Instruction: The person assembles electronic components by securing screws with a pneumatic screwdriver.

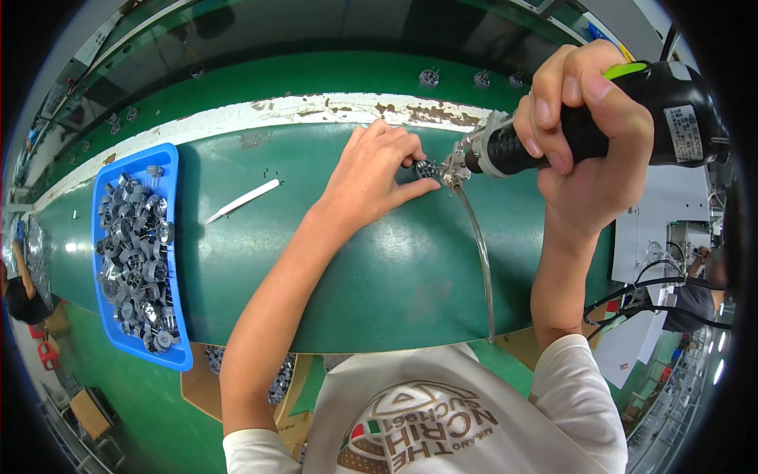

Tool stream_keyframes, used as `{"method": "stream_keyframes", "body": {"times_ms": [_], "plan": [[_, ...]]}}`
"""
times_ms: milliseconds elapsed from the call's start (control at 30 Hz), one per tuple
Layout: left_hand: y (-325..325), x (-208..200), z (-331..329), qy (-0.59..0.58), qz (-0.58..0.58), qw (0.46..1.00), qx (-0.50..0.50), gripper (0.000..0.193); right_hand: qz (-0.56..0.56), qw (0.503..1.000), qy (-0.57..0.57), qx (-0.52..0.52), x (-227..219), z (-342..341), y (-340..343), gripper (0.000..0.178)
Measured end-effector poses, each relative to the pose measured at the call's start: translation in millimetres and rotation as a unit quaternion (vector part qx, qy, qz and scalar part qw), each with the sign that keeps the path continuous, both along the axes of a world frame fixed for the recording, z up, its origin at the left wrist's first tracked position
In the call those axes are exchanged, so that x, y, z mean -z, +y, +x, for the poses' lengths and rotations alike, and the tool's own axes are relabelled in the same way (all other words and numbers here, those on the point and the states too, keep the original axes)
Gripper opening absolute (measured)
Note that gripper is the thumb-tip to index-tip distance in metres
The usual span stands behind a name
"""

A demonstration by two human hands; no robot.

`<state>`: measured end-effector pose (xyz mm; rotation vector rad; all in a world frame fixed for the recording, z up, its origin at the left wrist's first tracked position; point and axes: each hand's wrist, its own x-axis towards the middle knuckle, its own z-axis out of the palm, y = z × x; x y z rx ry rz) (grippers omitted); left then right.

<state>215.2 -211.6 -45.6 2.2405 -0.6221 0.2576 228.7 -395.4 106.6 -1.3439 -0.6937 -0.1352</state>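
My right hand [584, 118] is wrapped round a black power screwdriver [517, 148] with a light green lever. Its metal head [458, 164] reaches left, and a clear hose [479, 245] hangs from it over the table's near edge. Against the tip of that head sits a small round grey part [426, 169] with metal pins or contacts. Thumb and fingers of my left hand [377, 164] pinch this part on the green table. The exact contact between tip and part is too small to make out.
A blue tray [183, 316] full of grey round parts [134, 253] stands at the left. White tweezers [243, 201] lie beside tiny dark screws [272, 172]. Beyond a worn white rail [316, 108], more parts [429, 77] sit on a green belt. Cardboard boxes [197, 387] stand below the table.
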Motion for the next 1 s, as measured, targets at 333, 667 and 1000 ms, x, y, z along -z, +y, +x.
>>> {"method": "stream_keyframes", "body": {"times_ms": [333,667,1000], "plan": [[-2.2,1.1,2.0,0.004,-0.002,1.000,-0.002,0.035,-0.001,1.000,0.020,-0.001,3.2,10.9,8.6,0.022],[1.0,-3.8,-4.1,0.001,0.002,1.000,-0.013,0.033,-0.019,0.997,0.000,-0.076,-28.6,-2.0,-10.6,0.017],[162.9,-90.5,-108.9,-0.101,0.206,0.922,-0.312,0.036,-0.024,0.996,-0.006,-0.089,-34.7,-12.8,-46.8,0.020]]}}
